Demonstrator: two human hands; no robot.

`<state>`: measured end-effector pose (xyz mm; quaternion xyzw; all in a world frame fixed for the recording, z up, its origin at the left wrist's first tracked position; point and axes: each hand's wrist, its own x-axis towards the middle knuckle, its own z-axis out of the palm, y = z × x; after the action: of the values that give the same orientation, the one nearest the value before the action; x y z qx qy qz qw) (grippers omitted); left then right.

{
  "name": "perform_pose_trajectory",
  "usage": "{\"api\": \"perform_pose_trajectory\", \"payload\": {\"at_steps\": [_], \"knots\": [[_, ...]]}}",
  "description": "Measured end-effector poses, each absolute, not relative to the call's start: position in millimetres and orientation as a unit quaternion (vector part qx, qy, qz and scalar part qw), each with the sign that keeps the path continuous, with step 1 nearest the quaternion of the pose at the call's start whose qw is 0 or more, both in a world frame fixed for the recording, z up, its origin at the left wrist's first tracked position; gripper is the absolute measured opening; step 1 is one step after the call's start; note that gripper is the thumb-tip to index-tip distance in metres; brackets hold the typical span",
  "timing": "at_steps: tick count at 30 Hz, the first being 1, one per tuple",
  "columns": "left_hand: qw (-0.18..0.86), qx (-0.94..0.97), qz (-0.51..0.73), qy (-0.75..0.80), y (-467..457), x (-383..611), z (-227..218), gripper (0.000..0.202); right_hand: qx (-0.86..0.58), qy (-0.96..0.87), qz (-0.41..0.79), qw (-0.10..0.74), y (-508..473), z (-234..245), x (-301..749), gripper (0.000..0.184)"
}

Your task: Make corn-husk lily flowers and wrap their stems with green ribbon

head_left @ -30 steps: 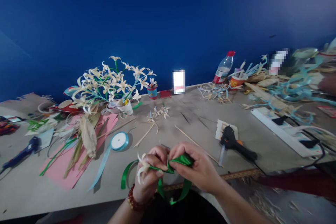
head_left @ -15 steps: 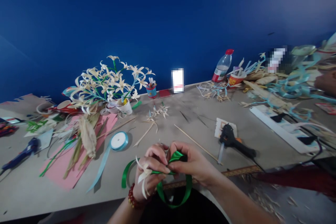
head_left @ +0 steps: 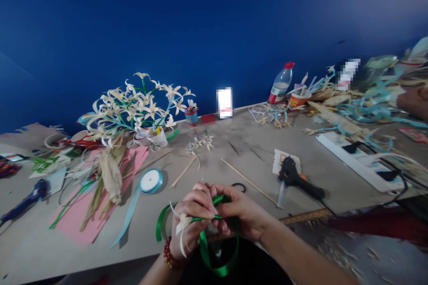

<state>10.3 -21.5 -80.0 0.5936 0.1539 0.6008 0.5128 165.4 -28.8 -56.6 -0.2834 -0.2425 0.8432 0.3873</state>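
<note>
One green ribbon | glossy, looped | cream flower | thin-petalled

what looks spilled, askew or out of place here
Pale scraps are strewn on the floor at lower right, looking dropped rather than placed. The red-capped bottle appears to lean, though the wide lens may cause that. Nothing looks clearly broken.

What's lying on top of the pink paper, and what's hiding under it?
On the pink paper I see a pale dry husk, dry stalks and a green stem. Whatever is directly underneath is covered, so I can't tell.
</note>
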Motion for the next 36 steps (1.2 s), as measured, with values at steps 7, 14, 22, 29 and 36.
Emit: {"api": "perform_pose_trajectory", "payload": {"at_steps": [7, 14, 22, 29, 36], "knots": [[0.522, 0.594, 0.591, 0.161, -19, 9, -81, 0.007, -0.229, -0.201, 0.864, 0.402, -32, -68, 159, 0.035], [0.501, 0.615, 0.582, 0.181, -19, 7, -74, 0.007, -0.228, -0.194, 0.865, 0.402, -34, -66, 159, 0.031], [0.513, 0.609, 0.577, 0.179, -18, 9, -71, 0.007, -0.202, -0.200, 0.879, 0.383, -36, -62, 160, 0.033], [0.509, 0.607, 0.583, 0.182, -18, 10, -75, 0.004, -0.147, -0.185, 0.897, 0.373, -39, -64, 156, 0.027], [0.516, 0.600, 0.588, 0.166, -18, 10, -74, 0.005, -0.108, -0.139, 0.902, 0.395, -47, -68, 147, 0.032]]}}
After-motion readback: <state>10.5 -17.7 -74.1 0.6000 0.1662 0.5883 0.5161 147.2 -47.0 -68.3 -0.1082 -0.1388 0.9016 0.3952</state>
